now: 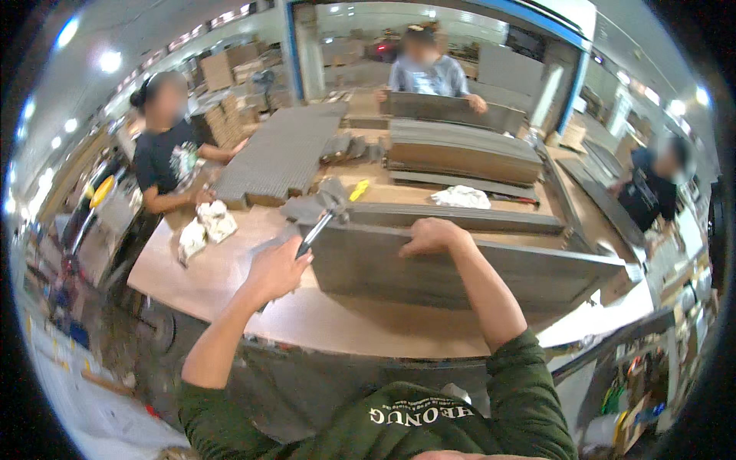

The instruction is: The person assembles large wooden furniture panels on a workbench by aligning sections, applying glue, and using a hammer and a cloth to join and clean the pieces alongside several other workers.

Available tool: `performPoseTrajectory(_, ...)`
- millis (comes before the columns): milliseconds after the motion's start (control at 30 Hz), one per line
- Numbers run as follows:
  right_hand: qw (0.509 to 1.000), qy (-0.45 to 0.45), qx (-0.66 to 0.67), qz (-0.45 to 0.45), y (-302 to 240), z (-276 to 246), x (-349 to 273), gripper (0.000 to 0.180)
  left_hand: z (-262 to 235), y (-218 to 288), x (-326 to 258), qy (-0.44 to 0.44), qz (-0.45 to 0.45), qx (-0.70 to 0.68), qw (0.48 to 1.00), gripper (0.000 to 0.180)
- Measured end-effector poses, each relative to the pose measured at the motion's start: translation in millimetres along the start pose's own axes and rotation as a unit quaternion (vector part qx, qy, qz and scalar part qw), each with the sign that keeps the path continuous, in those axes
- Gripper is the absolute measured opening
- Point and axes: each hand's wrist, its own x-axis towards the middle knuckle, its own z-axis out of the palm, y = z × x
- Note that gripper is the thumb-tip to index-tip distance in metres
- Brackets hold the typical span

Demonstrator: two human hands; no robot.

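My left hand (274,270) is closed round a black-handled tool with a silver shaft (316,232), which slants up and away to the right. Its far end meets crumpled grey scraps (310,205), so I cannot make out its tip. A long dark grey panel stack (460,277) stands on its long edge in front of me. My right hand (434,237) grips its top edge near the middle, fingers over the far side and thumb toward me. Just beyond the tool lies a yellow object (359,190), perhaps a cutter.
The wooden table (383,330) also bears white gloves (207,226), a white cloth (461,197), stacked grey panels (464,153) and a wide grey slab of sheets (280,149). People stand at left (169,153) and right (652,188); one opposite (429,73) holds a panel.
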Motion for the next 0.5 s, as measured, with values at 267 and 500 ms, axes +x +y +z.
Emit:
performPoseTrajectory(267,0.989,-0.097,0.047,0.1,135,-2,-50,0.055,-5,47,-11,-0.024,0.08,-0.074,0.994,0.025)
performPoseTrajectory(500,0.988,-0.108,0.031,0.103,140,-5,-66,0.051,-25,136,11,0.009,0.141,-0.134,0.981,0.026)
